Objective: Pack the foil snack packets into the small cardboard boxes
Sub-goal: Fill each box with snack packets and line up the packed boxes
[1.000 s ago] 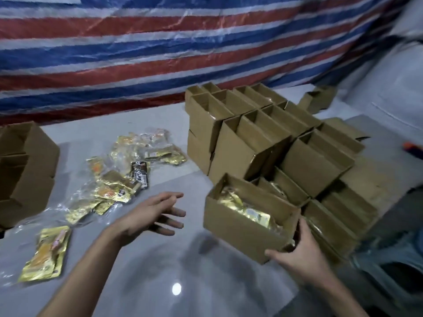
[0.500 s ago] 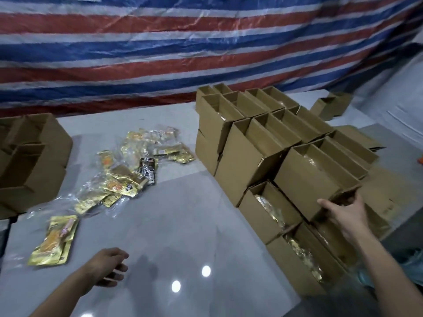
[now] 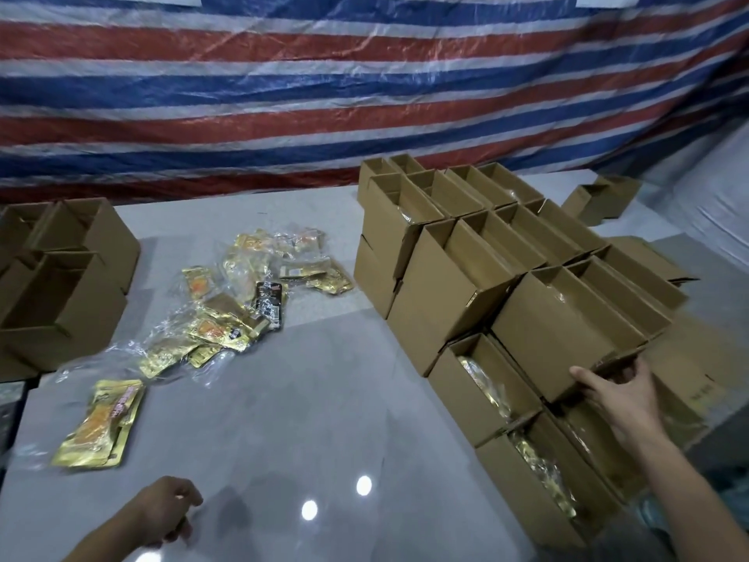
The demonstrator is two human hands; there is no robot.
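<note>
Box stack (image 3: 466,253): small open cardboard boxes in two tiers on a grey table (image 3: 304,399). Right hand (image 3: 620,395) is at the stack's near right side and grips the near end of an upper box (image 3: 563,326), thumb on the front face, fingers (image 3: 644,369) curled round the corner edge. That box sits tilted on the lower tier. Two low boxes (image 3: 454,395) at the stack's near edge have open tops, gold foil showing inside both. Left hand (image 3: 166,509) is well left of the stack, low over the table, fingers loosely curled, holding nothing; cannot tell if it touches the table. Loose foil packets (image 3: 227,318) lie heaped in clear wrap left of the stack, apart from it. One flat gold packet (image 3: 101,423) lies further left, nearer the person. Side boxes (image 3: 69,285) stand open far left of the stack. More small boxes (image 3: 608,196) sit behind the stack's right end. Striped tarp (image 3: 324,95) hangs behind the stack.
</note>
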